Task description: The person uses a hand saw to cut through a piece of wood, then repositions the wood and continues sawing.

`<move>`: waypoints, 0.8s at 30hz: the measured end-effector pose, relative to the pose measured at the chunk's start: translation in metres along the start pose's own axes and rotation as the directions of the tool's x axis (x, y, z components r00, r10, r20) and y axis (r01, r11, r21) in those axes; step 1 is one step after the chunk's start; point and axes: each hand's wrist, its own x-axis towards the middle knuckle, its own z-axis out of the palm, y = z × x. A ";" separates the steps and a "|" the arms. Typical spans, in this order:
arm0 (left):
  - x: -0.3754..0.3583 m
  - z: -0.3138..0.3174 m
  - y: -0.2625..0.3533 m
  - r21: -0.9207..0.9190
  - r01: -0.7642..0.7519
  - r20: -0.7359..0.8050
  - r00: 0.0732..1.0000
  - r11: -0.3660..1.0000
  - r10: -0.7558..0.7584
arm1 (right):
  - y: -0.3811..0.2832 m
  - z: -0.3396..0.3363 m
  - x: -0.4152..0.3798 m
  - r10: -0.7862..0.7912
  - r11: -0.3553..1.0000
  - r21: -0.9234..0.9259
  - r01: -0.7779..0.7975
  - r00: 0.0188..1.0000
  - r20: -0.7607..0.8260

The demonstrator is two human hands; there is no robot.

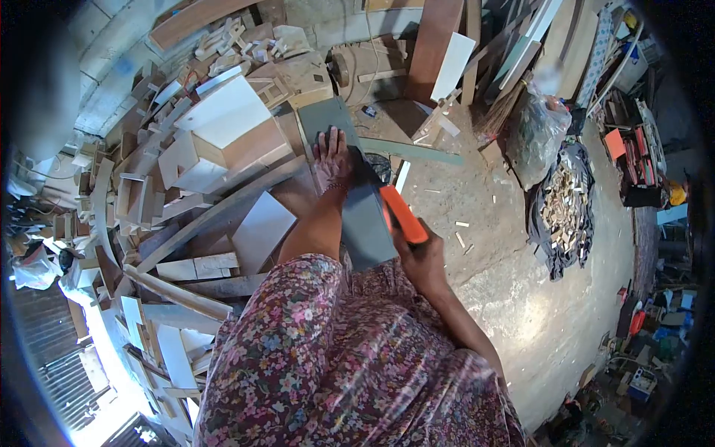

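Observation:
A long grey-green board (361,223) lies in front of me, its near end by my floral-covered lap. My left hand (333,160) rests flat on the board's upper part, fingers stretched out. My right hand (423,261) is wrapped around the orange handle of a handsaw (404,214). The saw's dark blade runs up and left from the handle, along the board's right side, close to my left hand. Whether the teeth are in the wood cannot be made out.
Wood offcuts and panels (223,112) pile up on the left. A thin green strip (417,151) lies beyond the saw. On the right are a clear plastic bag (540,130) and a black sack of wood scraps (566,205). Small chips (459,240) dot the concrete floor (536,305).

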 end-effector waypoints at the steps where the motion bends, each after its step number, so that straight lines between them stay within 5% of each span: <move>1: 0.005 -0.006 0.003 -0.001 0.002 0.007 1.000 1.000 -0.002 | -0.007 -0.011 -0.008 0.007 1.000 -0.001 -0.007 1.000 0.002; 4: 0.005 -0.008 0.006 0.030 0.058 0.096 0.994 0.998 -0.061 | -0.013 -0.027 -0.027 0.092 0.996 -0.009 -0.092 0.996 -0.014; 7: 0.004 -0.002 0.000 -0.015 0.029 0.006 1.000 0.999 -0.029 | -0.006 -0.023 -0.026 0.141 0.990 0.005 -0.141 0.990 0.007; 9: 0.003 -0.006 0.000 0.014 0.001 0.066 0.998 1.000 -0.002 | 0.010 -0.013 -0.012 0.023 0.995 -0.093 -0.026 0.999 -0.032; 13: 0.009 -0.018 0.005 -0.032 -0.011 0.085 0.996 0.999 0.014 | 0.040 0.029 0.038 0.049 0.999 0.022 -0.048 0.998 -0.042; 15: 0.007 -0.015 0.004 0.111 -0.054 0.112 0.993 0.992 0.042 | 0.041 0.034 0.043 0.072 0.992 0.103 -0.068 0.997 -0.040; 24: 0.004 -0.015 0.003 0.002 0.015 0.101 0.995 1.000 -0.015 | 0.033 0.026 0.018 0.030 0.998 0.061 -0.026 0.997 -0.069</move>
